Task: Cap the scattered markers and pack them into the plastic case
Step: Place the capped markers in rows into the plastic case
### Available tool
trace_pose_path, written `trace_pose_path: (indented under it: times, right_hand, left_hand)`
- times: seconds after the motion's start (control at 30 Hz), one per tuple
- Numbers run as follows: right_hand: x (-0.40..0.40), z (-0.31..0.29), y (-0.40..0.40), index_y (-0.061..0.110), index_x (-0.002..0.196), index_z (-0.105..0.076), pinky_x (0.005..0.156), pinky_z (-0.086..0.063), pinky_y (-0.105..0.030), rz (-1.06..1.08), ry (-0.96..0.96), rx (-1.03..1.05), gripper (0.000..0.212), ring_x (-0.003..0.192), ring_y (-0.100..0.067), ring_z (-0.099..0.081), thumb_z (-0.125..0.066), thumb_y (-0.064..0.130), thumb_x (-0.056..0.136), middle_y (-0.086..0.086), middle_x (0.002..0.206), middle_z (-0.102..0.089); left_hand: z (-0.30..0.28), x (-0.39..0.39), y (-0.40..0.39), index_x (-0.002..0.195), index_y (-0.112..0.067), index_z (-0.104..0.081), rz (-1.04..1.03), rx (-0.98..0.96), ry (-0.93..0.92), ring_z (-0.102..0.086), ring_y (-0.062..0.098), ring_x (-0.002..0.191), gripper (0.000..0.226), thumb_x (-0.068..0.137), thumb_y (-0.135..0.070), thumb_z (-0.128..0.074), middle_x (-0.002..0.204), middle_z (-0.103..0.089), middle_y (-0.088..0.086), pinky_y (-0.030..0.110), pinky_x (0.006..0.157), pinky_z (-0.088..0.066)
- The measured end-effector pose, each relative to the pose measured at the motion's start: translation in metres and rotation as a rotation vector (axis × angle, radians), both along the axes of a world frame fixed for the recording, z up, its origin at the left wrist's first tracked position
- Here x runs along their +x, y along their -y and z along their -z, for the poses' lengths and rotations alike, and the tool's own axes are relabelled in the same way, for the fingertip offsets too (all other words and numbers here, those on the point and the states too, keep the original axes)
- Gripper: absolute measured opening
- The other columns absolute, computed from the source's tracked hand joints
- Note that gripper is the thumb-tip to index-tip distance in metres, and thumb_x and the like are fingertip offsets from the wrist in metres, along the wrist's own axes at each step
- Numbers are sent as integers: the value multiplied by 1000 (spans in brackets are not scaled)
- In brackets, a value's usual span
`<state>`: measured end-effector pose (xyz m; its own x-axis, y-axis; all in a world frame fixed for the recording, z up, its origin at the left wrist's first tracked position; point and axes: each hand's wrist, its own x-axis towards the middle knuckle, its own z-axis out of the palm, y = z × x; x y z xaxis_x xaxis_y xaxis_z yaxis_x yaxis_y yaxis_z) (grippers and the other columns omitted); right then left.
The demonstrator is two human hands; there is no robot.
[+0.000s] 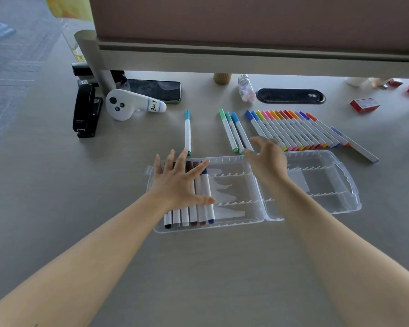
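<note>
A clear plastic case [236, 221] lies open on the desk, its lid half [347, 182] to the right. Several capped markers [200, 213] lie side by side in its left end. My left hand [180, 182] lies flat on them with fingers spread. My right hand [267, 159] hovers with fingers open over the case's far rim, right at the near ends of three green and blue markers [234, 131]. A lone teal marker [187, 131] lies left of those. A long row of coloured markers [293, 128] lies further right.
Behind the markers are a black stapler [86, 112], a white controller [128, 105], a phone [156, 89], a small clear bottle [246, 88] and a cable grommet [291, 96]. Red boxes [365, 105] sit at the far right. A partition rail [246, 57] overhangs the back.
</note>
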<state>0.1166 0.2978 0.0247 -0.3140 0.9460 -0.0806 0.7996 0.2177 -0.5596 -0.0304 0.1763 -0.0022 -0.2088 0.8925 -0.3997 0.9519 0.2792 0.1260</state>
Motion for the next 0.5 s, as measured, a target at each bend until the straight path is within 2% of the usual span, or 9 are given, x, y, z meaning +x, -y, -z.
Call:
trace_pose_path:
  times: [0.07,0.13,0.23,0.4,0.5]
  right_hand:
    - [0,7,-15,14,131,-48,103,-39,-40,26,41,20,41,121,-25,-45,-51,25,91,-7,134,-49]
    - [-3,15,-28,15,131,-47,105,-36,-41,41,67,39,40,121,-25,-45,-50,25,92,-7,135,-48]
    - [-10,22,-41,14,129,-49,102,-34,-41,47,127,80,38,119,-27,-46,-48,24,93,-8,133,-50]
    - [-24,30,-51,9,113,-59,96,-39,-38,62,161,152,25,110,-29,-49,-47,18,94,-12,123,-54]
    - [-30,34,-51,8,111,-61,91,-43,-33,39,78,141,24,108,-27,-52,-47,16,94,-13,122,-54]
  left_hand:
    - [2,1,-1,139,-48,13,-9,1,-12,20,32,140,91,69,-80,-36,153,20,4,55,111,13]
    - [4,1,-2,138,-49,13,-1,17,-31,20,33,140,92,67,-82,-36,153,21,4,55,111,14]
    - [8,0,-3,138,-48,15,21,38,-58,20,33,140,94,66,-85,-33,152,24,5,55,110,14]
    - [14,-1,-2,136,-50,19,25,72,-73,20,30,141,103,47,-93,-11,152,24,3,54,110,15]
    - [14,0,-1,135,-50,20,23,75,-66,21,29,141,98,55,-91,-20,152,24,2,52,110,17]
